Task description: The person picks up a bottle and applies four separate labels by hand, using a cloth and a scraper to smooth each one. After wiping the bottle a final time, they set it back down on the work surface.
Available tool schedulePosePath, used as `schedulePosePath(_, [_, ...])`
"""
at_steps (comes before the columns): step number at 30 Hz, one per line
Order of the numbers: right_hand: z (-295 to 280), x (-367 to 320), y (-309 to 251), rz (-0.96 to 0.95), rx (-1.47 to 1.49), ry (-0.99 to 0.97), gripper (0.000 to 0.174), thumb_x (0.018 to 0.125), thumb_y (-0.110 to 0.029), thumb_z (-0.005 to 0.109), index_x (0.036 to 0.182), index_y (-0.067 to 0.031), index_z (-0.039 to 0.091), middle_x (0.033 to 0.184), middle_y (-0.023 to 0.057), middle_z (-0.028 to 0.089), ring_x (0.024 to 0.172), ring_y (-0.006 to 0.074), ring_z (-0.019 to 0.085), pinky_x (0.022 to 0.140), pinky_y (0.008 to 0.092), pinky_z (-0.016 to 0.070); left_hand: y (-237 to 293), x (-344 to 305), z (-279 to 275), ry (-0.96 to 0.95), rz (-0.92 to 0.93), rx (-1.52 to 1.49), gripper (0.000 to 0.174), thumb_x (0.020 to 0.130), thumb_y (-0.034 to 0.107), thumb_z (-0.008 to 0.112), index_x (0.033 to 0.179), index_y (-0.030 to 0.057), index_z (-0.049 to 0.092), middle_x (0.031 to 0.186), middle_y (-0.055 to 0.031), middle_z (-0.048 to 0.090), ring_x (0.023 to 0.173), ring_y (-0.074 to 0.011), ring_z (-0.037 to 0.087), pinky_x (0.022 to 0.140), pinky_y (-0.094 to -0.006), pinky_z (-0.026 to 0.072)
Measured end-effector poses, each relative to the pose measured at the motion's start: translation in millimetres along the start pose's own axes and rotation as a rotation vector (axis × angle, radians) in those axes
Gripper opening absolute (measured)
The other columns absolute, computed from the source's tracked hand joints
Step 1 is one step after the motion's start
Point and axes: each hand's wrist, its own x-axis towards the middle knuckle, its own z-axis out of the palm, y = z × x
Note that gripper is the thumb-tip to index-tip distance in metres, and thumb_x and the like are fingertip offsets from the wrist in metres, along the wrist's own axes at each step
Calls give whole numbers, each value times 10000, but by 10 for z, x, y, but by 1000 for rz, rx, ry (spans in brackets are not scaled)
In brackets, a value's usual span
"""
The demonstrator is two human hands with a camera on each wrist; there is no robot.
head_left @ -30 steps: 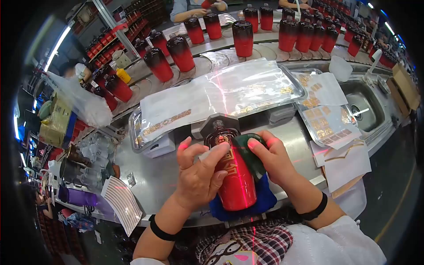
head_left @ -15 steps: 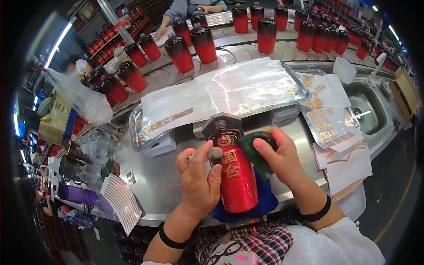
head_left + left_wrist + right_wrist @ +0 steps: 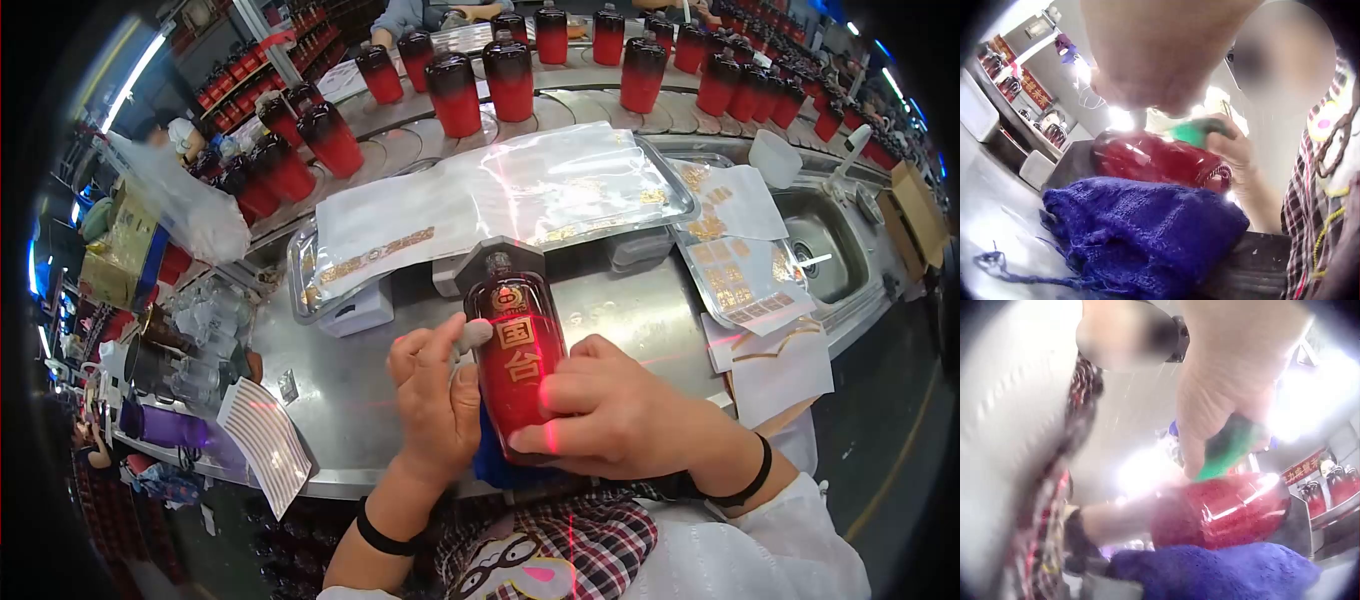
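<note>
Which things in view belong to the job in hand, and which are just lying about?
Likely part of the job:
- red bottle with gold lettering
- blue cloth under the bottle
- green pad in the right hand
- sheet with gold stickers, probably supplies

Seemingly just lying about:
- striped sheet
- plastic bag
- cardboard box
</note>
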Motion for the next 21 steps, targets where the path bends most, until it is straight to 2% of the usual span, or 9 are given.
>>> schedulePosePath(1, [-4,-25,-17,21,180,-23,239,796,-179,736,1000,-98,642,828,48,556,817,237,591,720,388,456,16,-19,-6,-2,16,9,382,918,132,575,1271,-14,567,1034,-142,620,1046,-310,488,945,-412,379])
schedulePosePath(2, [46,-42,27,161,254,128,240,817,-176,735,1022,-87,648,862,64,614,790,211,613,704,361,485,38,-25,-15,-5,34,19,389,922,157,581,1272,-10,572,1040,-132,629,1060,-307,489,961,-419,371])
schedulePosePath(3, [41,-66,12,475,472,254,234,868,-176,710,1064,-67,643,876,60,655,759,145,618,676,303,499,66,-27,-26,-8,55,29,396,925,182,586,1274,-7,577,1046,-123,639,1074,-303,491,977,-426,363])
schedulePosePath(5, [231,-117,159,782,841,571,222,916,-196,676,1058,-33,628,857,31,643,753,69,579,662,247,482,178,6,-48,-66,184,87,417,945,266,570,1283,22,588,1063,-89,662,1092,-283,492,1017,-446,324])
schedulePosePath(9, [486,-242,349,863,920,677,238,937,-220,658,1030,-7,604,847,16,631,764,48,561,647,224,473,168,-15,-51,-265,345,322,508,990,447,469,1290,57,596,1049,-61,705,1146,-253,477,1057,-480,273])
schedulePosePath(10, [526,-272,365,870,925,680,238,938,-221,658,1024,-6,602,847,18,631,761,49,560,646,222,471,157,-36,-43,-275,336,347,536,989,489,439,1315,89,585,1054,-7,707,1145,-239,478,1074,-478,244])
schedulePosePath(16, [565,-322,408,855,894,671,248,953,-230,645,1029,1,596,844,14,628,762,42,550,639,223,465,224,53,-114,-376,393,461,545,989,476,448,1345,75,551,1074,-9,707,1146,-234,477,1062,-470,264])
schedulePosePath(20, [533,-352,433,843,802,643,207,938,-202,658,1029,-22,614,817,25,616,719,88,570,619,235,466,212,-81,-62,-272,253,263,504,979,395,501,1366,76,541,1095,-60,684,1116,-231,475,1049,-456,266])
schedulePosePath(21, [481,-325,407,726,567,647,188,914,-181,673,1028,-40,622,817,33,610,719,120,577,629,256,465,215,-131,-57,-248,219,235,504,981,382,502,1371,64,532,1116,-70,679,1119,-239,475,1042,-454,276])
